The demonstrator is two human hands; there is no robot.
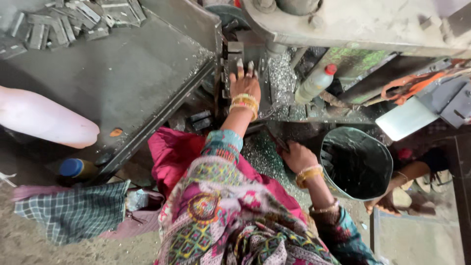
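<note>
Grimy metal everywhere: I'm looking down on a worn press (343,19) with its grey table (122,78) running off to the left, silver swarf (282,81) scattered thick around the die. My left hand (244,83) is stretched forward, fingers spread and laid flat against the die block (234,61) at the mouth of the machine — it grips nothing that I can make out, just presses there, bangles (245,104) stacked at the wrist. My right hand (298,157) is low and closer to me, fingers curled down into the shavings just beside the bucket (357,164); I cannot tell whether it has hold of a piece, since the fingertips are hidden. That bucket is dark metal and sits tilted at my right knee, touching or nearly touching the wrist.

A heap of stamped grey blanks (73,22) lies at the far left corner of the table, well apart from both hands. A white squeeze bottle (314,83) with a red cap leans against the machine to the right of my left hand. Nearer me on the left lie a checked cloth (73,211), a blue-capped bottle (76,168) and a pale pink jug (44,118). Behind the bucket another person's foot (385,203) shows.
</note>
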